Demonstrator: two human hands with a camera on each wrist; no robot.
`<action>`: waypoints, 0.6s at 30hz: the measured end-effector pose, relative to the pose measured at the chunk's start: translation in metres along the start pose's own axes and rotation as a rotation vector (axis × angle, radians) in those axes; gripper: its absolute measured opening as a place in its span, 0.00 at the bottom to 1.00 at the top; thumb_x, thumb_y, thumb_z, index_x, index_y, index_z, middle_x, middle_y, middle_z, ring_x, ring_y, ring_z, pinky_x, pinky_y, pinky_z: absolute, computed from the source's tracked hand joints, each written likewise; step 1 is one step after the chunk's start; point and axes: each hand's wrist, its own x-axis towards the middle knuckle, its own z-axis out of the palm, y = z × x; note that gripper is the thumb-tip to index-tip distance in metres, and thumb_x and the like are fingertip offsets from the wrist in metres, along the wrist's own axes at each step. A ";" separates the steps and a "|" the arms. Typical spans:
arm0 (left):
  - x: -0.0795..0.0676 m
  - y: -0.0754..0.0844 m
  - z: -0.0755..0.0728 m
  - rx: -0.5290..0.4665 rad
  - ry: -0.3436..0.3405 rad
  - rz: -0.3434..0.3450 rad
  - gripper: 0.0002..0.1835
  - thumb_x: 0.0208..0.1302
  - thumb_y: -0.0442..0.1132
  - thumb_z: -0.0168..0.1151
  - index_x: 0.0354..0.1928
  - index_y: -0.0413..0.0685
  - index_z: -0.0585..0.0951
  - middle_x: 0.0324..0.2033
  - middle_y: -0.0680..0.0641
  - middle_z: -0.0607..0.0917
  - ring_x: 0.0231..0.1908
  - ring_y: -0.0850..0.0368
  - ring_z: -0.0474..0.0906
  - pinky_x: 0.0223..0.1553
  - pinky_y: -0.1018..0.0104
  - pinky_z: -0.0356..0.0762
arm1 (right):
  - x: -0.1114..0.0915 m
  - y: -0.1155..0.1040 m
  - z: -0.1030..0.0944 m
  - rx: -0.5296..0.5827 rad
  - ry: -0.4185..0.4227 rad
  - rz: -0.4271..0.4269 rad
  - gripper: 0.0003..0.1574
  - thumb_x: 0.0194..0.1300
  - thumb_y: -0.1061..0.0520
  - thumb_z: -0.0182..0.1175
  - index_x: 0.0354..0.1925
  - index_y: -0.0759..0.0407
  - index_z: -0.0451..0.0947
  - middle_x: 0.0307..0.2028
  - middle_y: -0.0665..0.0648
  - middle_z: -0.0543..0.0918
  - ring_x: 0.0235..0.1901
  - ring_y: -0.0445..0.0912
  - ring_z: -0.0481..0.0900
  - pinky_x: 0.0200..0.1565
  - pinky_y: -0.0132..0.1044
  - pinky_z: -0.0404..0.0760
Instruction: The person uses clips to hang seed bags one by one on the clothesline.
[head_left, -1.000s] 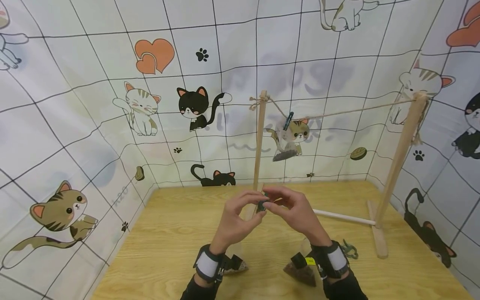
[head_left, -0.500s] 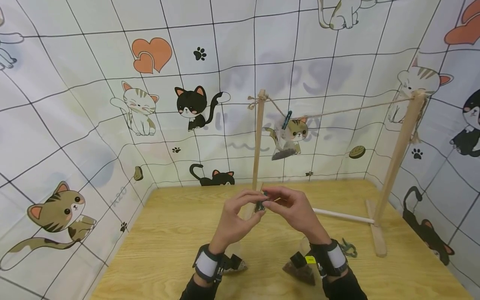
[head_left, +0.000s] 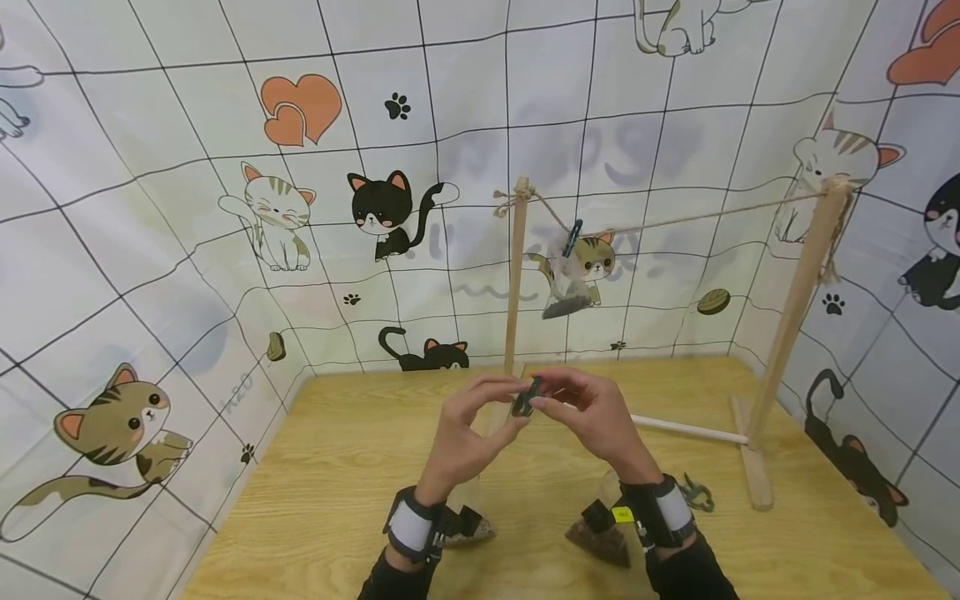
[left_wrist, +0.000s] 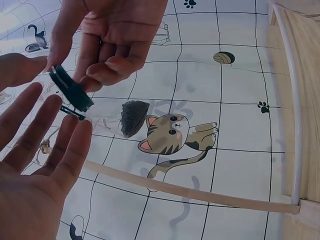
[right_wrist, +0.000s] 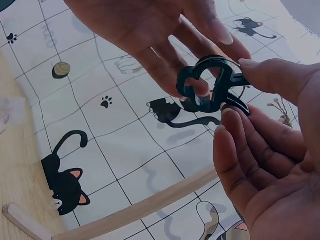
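In the head view my right hand (head_left: 596,417) pinches a dark green plastic clip (head_left: 527,398). The right wrist view shows flower-shaped jaws on the clip (right_wrist: 197,90), with my right thumb and fingers on its short handles. Opposite, my left hand (head_left: 465,429) reaches around the clip with fingers extended; one fingertip shows through the clip's opening in the right wrist view. From the left wrist, my left fingers (left_wrist: 65,140) look straight, close beside the clip (left_wrist: 72,90). Whether they press on it is hard to tell.
A rope (head_left: 697,215) runs between wooden posts (head_left: 798,308). From it hangs a clear bag with dark grey contents (head_left: 567,304), held by another green clip (head_left: 573,237). Bags with brown contents (head_left: 600,546) lie near my wrists; more green clips (head_left: 697,493) lie beside my right wrist.
My left fingers have drawn slightly left, away from my right hand, and more of the clip shows between the hands. The right hand keeps its pinch. The head view has shifted slightly.
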 end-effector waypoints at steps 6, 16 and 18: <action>-0.002 -0.003 -0.007 -0.008 0.027 -0.023 0.20 0.49 0.16 0.67 0.47 0.25 0.80 0.45 0.30 0.80 0.47 0.46 0.79 0.42 0.44 0.82 | 0.001 0.017 -0.007 -0.040 0.076 0.009 0.20 0.61 0.68 0.66 0.52 0.69 0.81 0.37 0.62 0.83 0.38 0.49 0.81 0.41 0.33 0.83; -0.010 -0.013 -0.029 -0.049 0.054 -0.200 0.20 0.56 0.18 0.64 0.52 0.22 0.77 0.50 0.29 0.78 0.51 0.44 0.77 0.49 0.36 0.76 | -0.002 0.027 -0.026 -0.054 0.179 0.073 0.16 0.61 0.56 0.69 0.48 0.58 0.85 0.36 0.55 0.85 0.37 0.44 0.83 0.44 0.30 0.82; -0.016 -0.023 -0.036 -0.063 0.060 -0.249 0.20 0.58 0.20 0.64 0.54 0.23 0.76 0.52 0.29 0.78 0.52 0.42 0.76 0.50 0.35 0.74 | -0.003 0.029 -0.031 -0.058 0.197 0.085 0.16 0.61 0.55 0.69 0.47 0.58 0.85 0.36 0.54 0.85 0.37 0.44 0.83 0.45 0.30 0.82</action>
